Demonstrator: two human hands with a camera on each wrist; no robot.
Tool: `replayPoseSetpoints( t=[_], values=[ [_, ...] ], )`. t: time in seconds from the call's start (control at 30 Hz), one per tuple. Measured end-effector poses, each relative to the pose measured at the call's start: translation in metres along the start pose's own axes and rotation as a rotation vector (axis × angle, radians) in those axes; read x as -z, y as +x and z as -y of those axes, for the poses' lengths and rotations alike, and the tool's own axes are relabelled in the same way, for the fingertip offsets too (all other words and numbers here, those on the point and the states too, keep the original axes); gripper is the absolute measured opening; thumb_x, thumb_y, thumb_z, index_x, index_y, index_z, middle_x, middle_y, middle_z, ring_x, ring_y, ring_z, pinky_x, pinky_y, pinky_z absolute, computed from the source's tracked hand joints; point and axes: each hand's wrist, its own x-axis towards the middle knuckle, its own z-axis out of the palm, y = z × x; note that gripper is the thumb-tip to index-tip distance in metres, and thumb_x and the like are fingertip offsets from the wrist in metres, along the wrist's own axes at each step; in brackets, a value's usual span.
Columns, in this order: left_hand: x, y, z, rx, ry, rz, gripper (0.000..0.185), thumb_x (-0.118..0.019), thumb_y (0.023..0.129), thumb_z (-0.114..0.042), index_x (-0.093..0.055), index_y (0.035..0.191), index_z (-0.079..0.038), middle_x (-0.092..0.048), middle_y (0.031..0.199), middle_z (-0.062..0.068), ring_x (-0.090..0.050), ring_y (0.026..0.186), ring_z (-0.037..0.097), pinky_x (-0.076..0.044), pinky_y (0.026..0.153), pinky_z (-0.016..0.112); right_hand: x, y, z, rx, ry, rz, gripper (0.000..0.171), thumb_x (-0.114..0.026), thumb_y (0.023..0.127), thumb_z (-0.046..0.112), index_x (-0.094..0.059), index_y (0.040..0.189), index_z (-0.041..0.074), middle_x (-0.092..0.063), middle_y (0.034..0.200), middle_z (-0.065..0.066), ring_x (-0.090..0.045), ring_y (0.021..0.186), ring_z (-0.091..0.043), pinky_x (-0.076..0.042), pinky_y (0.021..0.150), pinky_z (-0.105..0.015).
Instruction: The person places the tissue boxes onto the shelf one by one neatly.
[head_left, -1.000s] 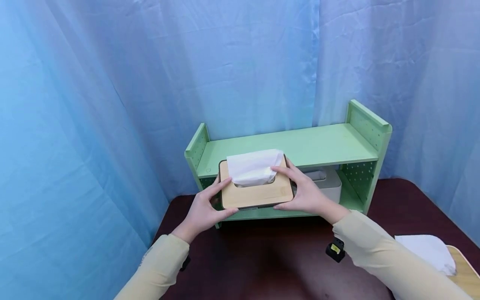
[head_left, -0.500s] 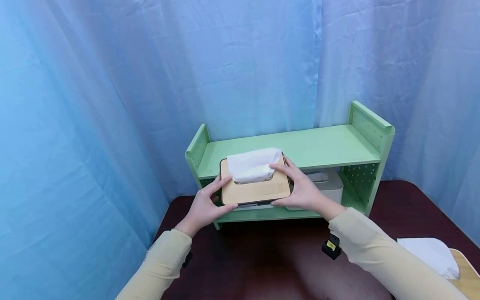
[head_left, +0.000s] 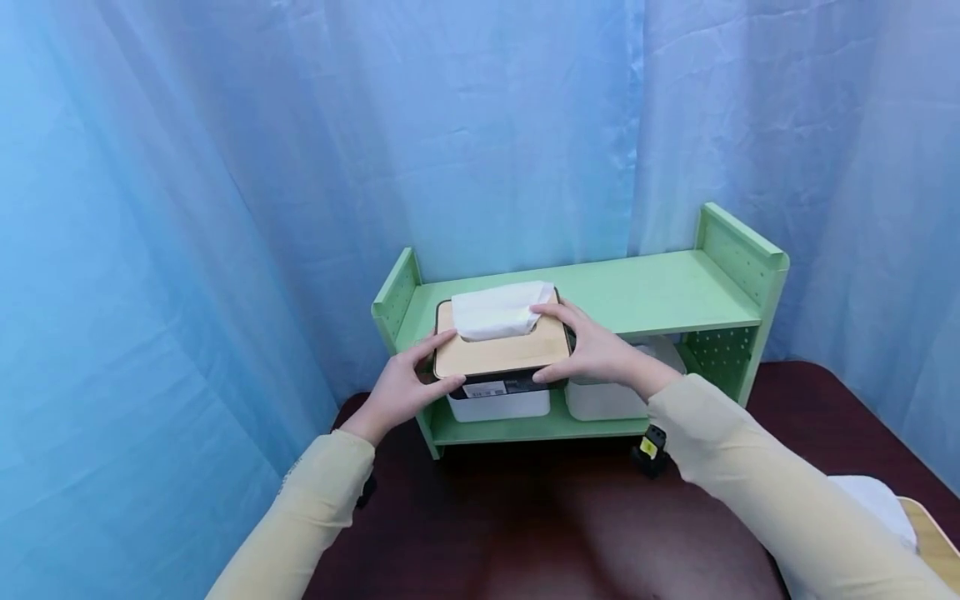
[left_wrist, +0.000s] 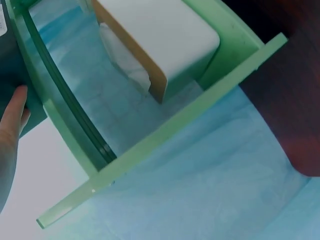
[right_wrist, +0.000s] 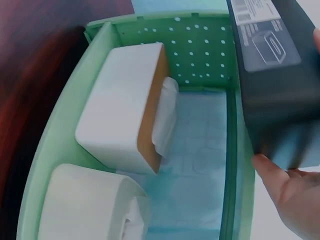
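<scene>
Both hands [head_left: 399,387] [head_left: 598,352] curled round a tissue box [head_left: 502,358], its drawing [right_wrist: 270,47] only from right wrist.

The tissue box [right_wrist: 280,85] has a smooth wooden lid [head_left: 498,357].

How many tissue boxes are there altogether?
3: the black wood-topped box held up near the green rack; the white wood-topped box on its lower shelf, left; the off-white box beside it, right. More could be hidden.
</scene>
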Motion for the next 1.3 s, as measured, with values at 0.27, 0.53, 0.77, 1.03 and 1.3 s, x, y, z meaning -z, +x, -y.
replayPoseSetpoints(
  t=[0.27, 0.53, 0.77, 1.03, 1.3],
  values=[
    [0.016, 0.019, -0.003, 0.118, -0.050, 0.070, 0.064, -0.070, 0.087, -0.027, -0.042, 0.144, -0.024, -0.029, 0.154, 0.009, -0.042, 0.133, 0.034, -0.044, 0.100, 0.045, 0.016, 0.016, 0.003, -0.066, 0.127, 0.115, 0.088, -0.075, 0.081, 0.026, -0.021, 0.151, 0.024, -0.002, 0.159, -0.013, -0.022, 0.139, -0.038, -0.025, 0.109, -0.057],
    [0.026, 0.031, 0.000, 0.173, -0.155, 0.096, 0.061, -0.067, 0.089, -0.023, -0.041, 0.145, -0.021, -0.034, 0.150, 0.012, -0.052, 0.123, 0.033, -0.050, 0.092, 0.041, 0.026, 0.024, 0.006, -0.150, 0.298, 0.235, 0.081, -0.065, 0.089, 0.018, -0.015, 0.153, 0.023, 0.012, 0.158, -0.011, -0.023, 0.140, -0.038, -0.023, 0.113, -0.054],
    [0.028, 0.038, -0.002, 0.239, -0.165, 0.049, 0.059, -0.063, 0.092, -0.026, -0.039, 0.146, -0.022, -0.033, 0.150, 0.016, -0.050, 0.125, 0.031, -0.052, 0.090, 0.041, 0.027, 0.033, 0.010, -0.175, 0.380, 0.199, 0.071, -0.057, 0.094, 0.014, -0.017, 0.153, 0.016, 0.008, 0.158, -0.018, -0.017, 0.143, -0.038, -0.029, 0.111, -0.050],
    [0.027, 0.047, -0.004, 0.301, -0.125, -0.027, 0.057, -0.060, 0.094, -0.026, -0.038, 0.146, -0.019, -0.035, 0.148, 0.018, -0.049, 0.126, 0.031, -0.051, 0.091, 0.042, 0.018, 0.047, 0.014, -0.229, 0.399, 0.075, 0.063, -0.055, 0.096, 0.017, -0.024, 0.151, 0.016, -0.010, 0.156, -0.021, -0.027, 0.140, -0.036, -0.037, 0.106, -0.047],
    [0.018, 0.057, -0.001, 0.324, 0.018, -0.177, 0.054, -0.058, 0.095, -0.027, -0.041, 0.144, -0.013, -0.043, 0.144, 0.017, -0.050, 0.125, 0.030, -0.050, 0.092, 0.042, 0.000, 0.064, 0.015, -0.307, 0.451, -0.072, 0.063, -0.058, 0.095, 0.018, -0.028, 0.150, 0.020, -0.020, 0.156, -0.016, -0.038, 0.135, -0.033, -0.038, 0.106, -0.047]
  ],
)
